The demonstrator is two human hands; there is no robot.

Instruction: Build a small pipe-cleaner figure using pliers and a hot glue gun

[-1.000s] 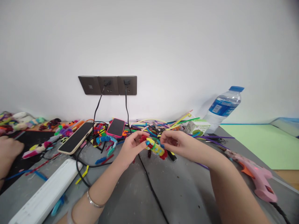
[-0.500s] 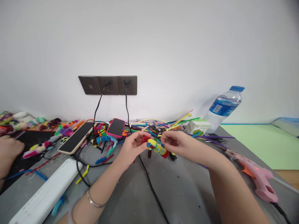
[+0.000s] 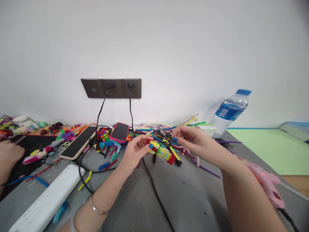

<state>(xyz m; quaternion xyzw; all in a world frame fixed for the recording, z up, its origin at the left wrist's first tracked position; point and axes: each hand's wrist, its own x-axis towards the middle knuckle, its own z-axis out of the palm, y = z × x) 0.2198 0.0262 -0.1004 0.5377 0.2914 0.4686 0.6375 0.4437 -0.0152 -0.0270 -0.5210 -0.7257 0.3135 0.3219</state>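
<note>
Between the thumb and fingers of my left hand [image 3: 136,151] is a fuzzy pipe-cleaner tube [image 3: 162,152], yellow with red ends, a green band and light-blue spots. It slants down to the right above the grey table. My right hand [image 3: 189,138] is off the tube, its thumb and bent fingers a little apart, with nothing visible between them. It hovers by the black-and-yellow pliers [image 3: 172,149], which lie behind the tube among loose pipe cleaners [image 3: 200,165]. Whether the fingertips touch the pliers I cannot tell.
A pink glue gun [image 3: 269,183] lies at right, partly behind my forearm. A water bottle [image 3: 230,111] leans against the wall. Two phones [image 3: 79,141], a white power strip [image 3: 49,199] and black cables [image 3: 154,190] lie leftward. Another person's hand [image 3: 12,154] rests far left.
My right hand has let go of the tube's right side and moved right, uncovering the pliers. My left hand still holds the tube. The glue gun has become more covered by my right forearm.
</note>
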